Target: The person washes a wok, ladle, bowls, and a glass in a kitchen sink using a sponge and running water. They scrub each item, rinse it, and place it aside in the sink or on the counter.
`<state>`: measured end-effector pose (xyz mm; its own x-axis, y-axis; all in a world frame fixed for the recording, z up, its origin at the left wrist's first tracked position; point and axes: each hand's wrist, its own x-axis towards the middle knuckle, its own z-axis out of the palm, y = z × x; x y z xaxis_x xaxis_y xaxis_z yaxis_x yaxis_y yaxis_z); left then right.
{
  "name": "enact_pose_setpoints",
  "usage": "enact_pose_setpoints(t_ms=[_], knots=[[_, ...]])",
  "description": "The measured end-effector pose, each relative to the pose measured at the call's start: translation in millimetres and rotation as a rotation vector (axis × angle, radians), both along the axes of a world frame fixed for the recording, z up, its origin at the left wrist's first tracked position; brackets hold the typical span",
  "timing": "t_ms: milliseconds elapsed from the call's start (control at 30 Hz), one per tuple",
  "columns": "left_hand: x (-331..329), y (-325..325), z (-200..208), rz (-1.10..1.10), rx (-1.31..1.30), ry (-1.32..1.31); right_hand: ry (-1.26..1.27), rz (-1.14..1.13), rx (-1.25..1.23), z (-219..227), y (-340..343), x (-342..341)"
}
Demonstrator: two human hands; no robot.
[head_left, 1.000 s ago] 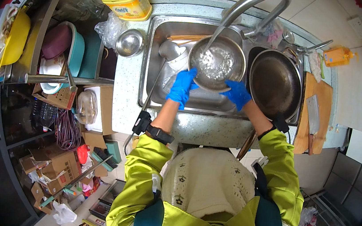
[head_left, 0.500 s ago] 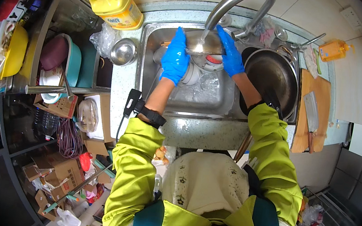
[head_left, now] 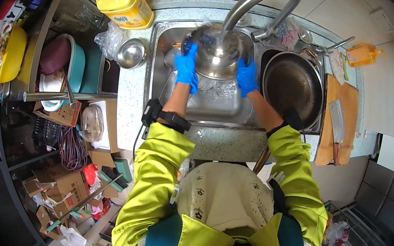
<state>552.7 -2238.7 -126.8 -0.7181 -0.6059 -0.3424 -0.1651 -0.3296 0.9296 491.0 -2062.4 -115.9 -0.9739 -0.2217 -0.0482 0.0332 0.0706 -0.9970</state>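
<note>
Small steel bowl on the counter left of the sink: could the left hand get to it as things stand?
Probably yes, once freed. The left hand grips the steel pot under the tap; the small steel bowl sits just left of the sink, nothing between.

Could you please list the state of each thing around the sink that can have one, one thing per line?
Left hand: gloved in blue, gripping the steel bowl's left side.
Right hand: gloved in blue, gripping its right side.
Steel bowl: tilted over the sink, under the tap.
Tap: flow too blurred to tell.
Frying pan: empty, upright.
Small steel bowl: upright on the counter.
Cleaver: flat on the chopping board.
</note>
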Motion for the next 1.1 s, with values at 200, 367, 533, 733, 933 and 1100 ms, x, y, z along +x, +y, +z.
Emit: enact_pose_setpoints(t_ms=[200,367,533,733,933,1100], knots=[[17,71,-34,0.052,0.153,-0.031,-0.822,0.158,-0.439,-49,-34,34],[49,5,18,-0.205,-0.648,0.009,-0.699,0.022,-0.170,-32,-10,3],[57,-35,38,-0.205,0.543,-0.181,0.065,0.508,0.491,-3,-14,-58],[45,52,8,-0.168,0.800,-0.038,0.195,0.633,0.785,39,53,-75],[95,53,9,0.098,0.768,-0.002,0.159,0.650,0.664,12,51,-22],[74,70,-4,0.072,0.722,0.072,-0.062,0.428,0.412,-18,23,-28]])
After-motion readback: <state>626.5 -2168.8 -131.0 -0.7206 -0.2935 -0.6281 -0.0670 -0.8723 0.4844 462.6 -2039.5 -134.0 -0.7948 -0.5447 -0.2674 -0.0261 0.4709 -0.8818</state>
